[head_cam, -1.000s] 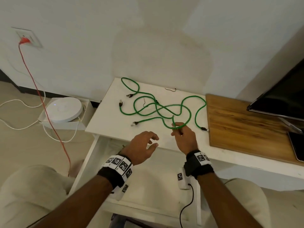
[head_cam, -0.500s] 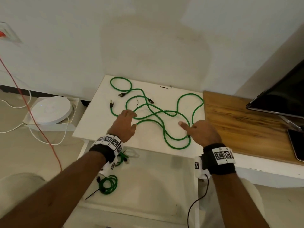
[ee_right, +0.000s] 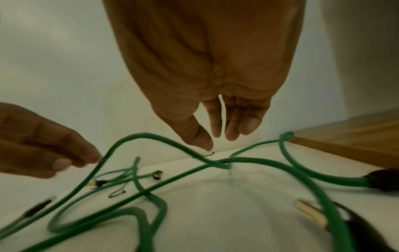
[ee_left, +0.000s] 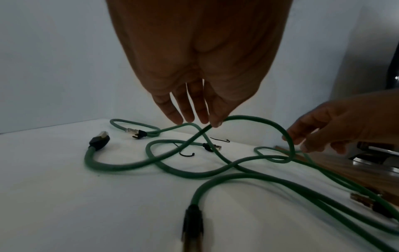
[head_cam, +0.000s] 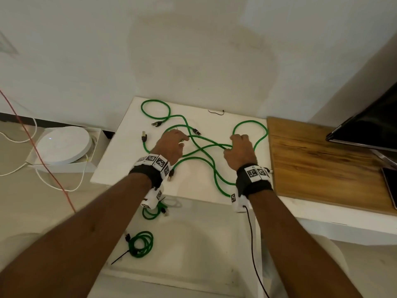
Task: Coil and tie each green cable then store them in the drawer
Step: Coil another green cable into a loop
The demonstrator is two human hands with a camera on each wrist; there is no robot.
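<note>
Head view: two green coils already lie in the open drawer (head_cam: pixel 193 244), one tied bundle (head_cam: pixel 140 244) with a black tie tail and a second bundle (head_cam: pixel 153 212) partly hidden under the left wrist, so I judge the task part done; loose green cables (head_cam: pixel 204 160) sprawl tangled on the white counter (head_cam: pixel 111 168), several plug ends visible, none coiled yet. Exact count of loose cables hard to tell. Left hand (head_cam: pixel 170 147) and right hand (head_cam: pixel 240 151) both sit over the tangle, well apart. Wood board (head_cam: pixel 322 160) on the right, black twist tie (head_cam: pixel 216 113) near the back edge. Left wrist view: left hand's fingertips (ee_left: pixel 215 121) pinch a raised arch of green cable (ee_left: pixel 254 119); the right hand (ee_left: pixel 336 126) pinches the same arch further along. Cable looks thick, braided, springy, crossing itself in loops. Right wrist view: right hand's thumb (ee_right: pixel 200 138) touches the lifted strand (ee_right: pixel 151 137), fingers lightly curled; grip less clear here. Left: separate, coil, tie, store.
</note>
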